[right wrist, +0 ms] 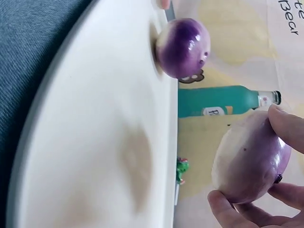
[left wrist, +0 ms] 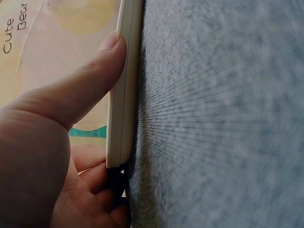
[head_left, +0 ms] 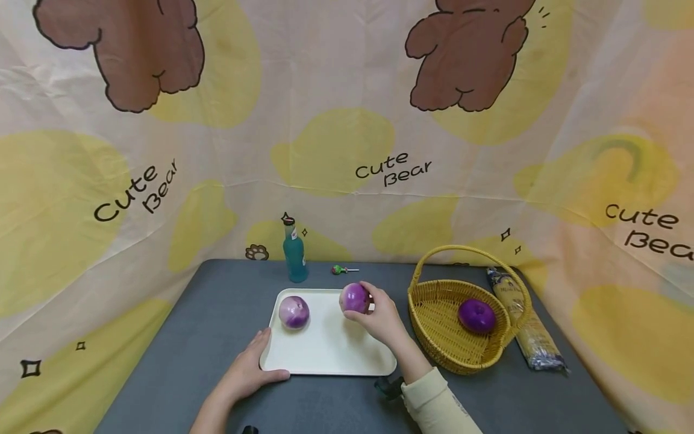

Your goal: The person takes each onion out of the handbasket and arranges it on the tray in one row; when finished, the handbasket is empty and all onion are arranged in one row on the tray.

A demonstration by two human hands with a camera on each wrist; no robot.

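Note:
My right hand point(head_left: 382, 316) holds a purple-and-white turnip point(head_left: 355, 298) between thumb and fingers, above the right part of a white tray point(head_left: 331, 361). In the right wrist view a gap shows between this turnip point(right wrist: 249, 159) and the tray point(right wrist: 90, 109), with a shadow on the tray. A second turnip point(head_left: 294, 312) sits at the tray's back left. My left hand point(head_left: 250, 369) grips the tray's near-left corner, thumb along the front edge and fingers on the left side. In the left wrist view the thumb point(left wrist: 97, 76) presses the tray's rim point(left wrist: 124, 95).
To the right stands a yellow wicker basket point(head_left: 428, 331) with a deep purple round vegetable point(head_left: 477, 316) inside. A clear packet point(head_left: 534, 331) lies beyond it. Behind the tray are a teal bottle point(head_left: 295, 256) and a green-headed lollipop point(head_left: 341, 269). A printed cloth point(head_left: 331, 157) hangs behind the table.

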